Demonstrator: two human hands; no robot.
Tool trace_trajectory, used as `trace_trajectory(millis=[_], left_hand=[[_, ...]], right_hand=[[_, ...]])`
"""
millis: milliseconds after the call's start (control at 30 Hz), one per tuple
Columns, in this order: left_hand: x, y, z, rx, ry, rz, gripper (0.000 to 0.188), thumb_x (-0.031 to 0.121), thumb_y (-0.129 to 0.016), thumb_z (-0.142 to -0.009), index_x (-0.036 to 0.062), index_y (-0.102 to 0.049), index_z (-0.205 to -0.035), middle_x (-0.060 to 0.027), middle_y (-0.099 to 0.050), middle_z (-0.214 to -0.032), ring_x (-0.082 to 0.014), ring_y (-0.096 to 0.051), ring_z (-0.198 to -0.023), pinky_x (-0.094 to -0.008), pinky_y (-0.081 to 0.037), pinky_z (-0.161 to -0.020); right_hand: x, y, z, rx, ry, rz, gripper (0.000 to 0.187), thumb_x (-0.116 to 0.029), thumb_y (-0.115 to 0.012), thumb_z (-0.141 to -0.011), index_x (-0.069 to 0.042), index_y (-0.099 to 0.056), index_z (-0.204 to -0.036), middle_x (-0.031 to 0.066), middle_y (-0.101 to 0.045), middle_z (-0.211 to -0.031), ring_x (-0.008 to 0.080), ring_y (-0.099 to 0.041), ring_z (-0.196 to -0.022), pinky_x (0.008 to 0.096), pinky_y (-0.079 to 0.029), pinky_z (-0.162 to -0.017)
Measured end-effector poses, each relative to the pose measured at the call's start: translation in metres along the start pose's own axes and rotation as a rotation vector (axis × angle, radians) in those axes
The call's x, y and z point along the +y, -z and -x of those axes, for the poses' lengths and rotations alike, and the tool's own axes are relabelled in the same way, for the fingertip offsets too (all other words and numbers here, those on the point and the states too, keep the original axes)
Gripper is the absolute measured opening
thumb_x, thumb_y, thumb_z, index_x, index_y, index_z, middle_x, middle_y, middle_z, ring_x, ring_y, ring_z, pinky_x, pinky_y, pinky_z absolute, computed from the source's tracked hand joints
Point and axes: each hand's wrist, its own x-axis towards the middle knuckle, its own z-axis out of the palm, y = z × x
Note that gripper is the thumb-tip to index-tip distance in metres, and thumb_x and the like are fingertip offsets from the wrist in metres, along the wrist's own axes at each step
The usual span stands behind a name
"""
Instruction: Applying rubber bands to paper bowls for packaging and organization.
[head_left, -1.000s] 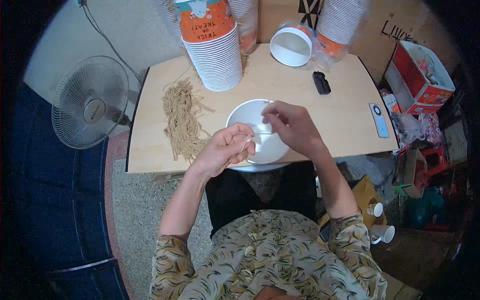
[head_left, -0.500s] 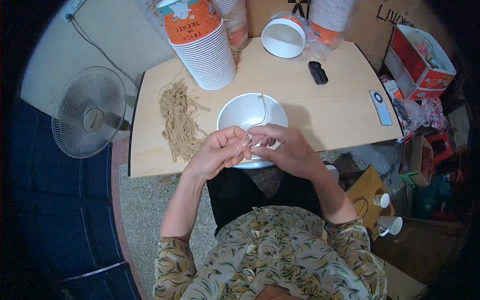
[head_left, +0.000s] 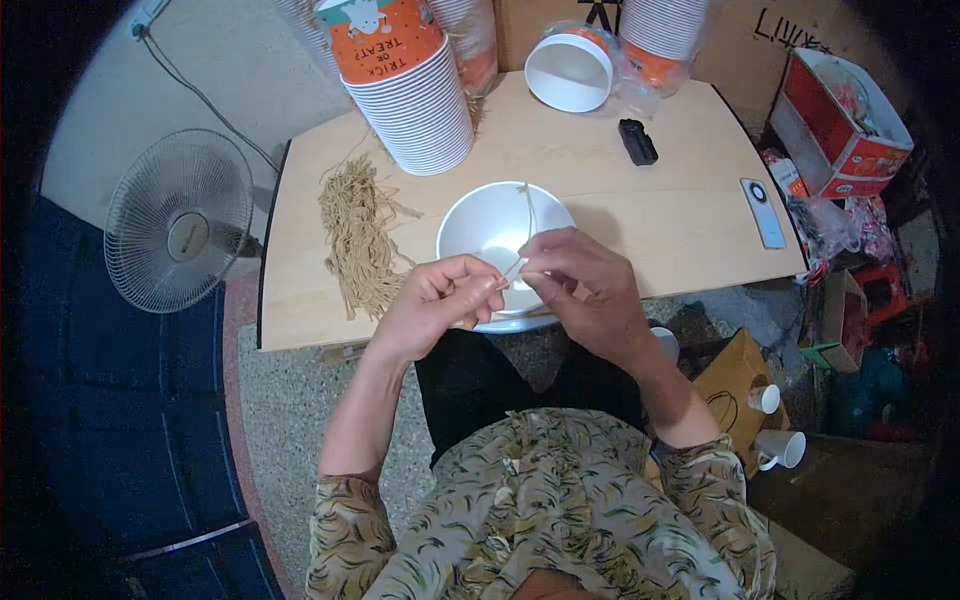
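A thin tan cord stretches between my two hands, just above the near side of a white paper bucket. Its other part runs up the bucket's inside to the far rim. My left hand pinches one part of the cord between thumb and forefinger. The thumb and fingertips of my right hand are closed on it a little farther right. A heap of tan cords lies on the table to the left of the bucket.
A tall stack of paper buckets stands behind the cords. Another bucket lies tipped at the back. A black object and a phone rest on the table's right side. At the left is a fan.
My right hand has drawn slightly up and away from my left. The cord between them now runs straighter, where it was looped over the fingers before.
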Motion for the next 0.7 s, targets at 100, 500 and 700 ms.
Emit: trace_trajectory(millis=[100, 500, 700], left_hand=[[0.0, 0.0, 0.003, 0.049, 0.006, -0.052, 0.016, 0.017, -0.064, -0.097, 0.0041, -0.067, -0.105, -0.0005, -0.068, -0.084, -0.0041, -0.057, -0.068, -0.0187, -0.045, -0.06], [-0.017, 0.009, 0.002, 0.17, -0.292, -0.369, 0.017, 0.003, -0.068, -0.091, -0.0008, -0.068, -0.108, -0.0014, -0.067, -0.092, -0.0015, -0.057, -0.073, -0.0167, -0.042, -0.062], [-0.028, -0.006, -0.003, 0.33, -0.452, -0.416, 0.02, -0.001, -0.07, -0.088, -0.0033, -0.068, -0.107, -0.0048, -0.069, -0.093, -0.0059, -0.063, -0.079, -0.0196, -0.05, -0.069]], right_hand=[[-0.002, -0.003, -0.003, -0.046, -0.137, -0.093, 0.007, -0.003, -0.066, -0.09, -0.001, -0.065, -0.096, 0.0044, -0.068, -0.084, 0.0091, -0.062, -0.071, 0.0251, -0.049, -0.058], [0.026, -0.013, -0.021, -0.212, -0.278, -0.378, 0.005, -0.005, -0.06, -0.093, 0.0, -0.062, -0.094, -0.0009, -0.062, -0.08, 0.0043, -0.058, -0.07, 0.0215, -0.045, -0.063], [0.019, -0.019, -0.029, -0.209, -0.395, -0.403, 0.007, -0.006, -0.062, -0.091, 0.001, -0.064, -0.092, -0.0002, -0.06, -0.066, 0.0048, -0.055, -0.059, 0.0209, -0.042, -0.054]])
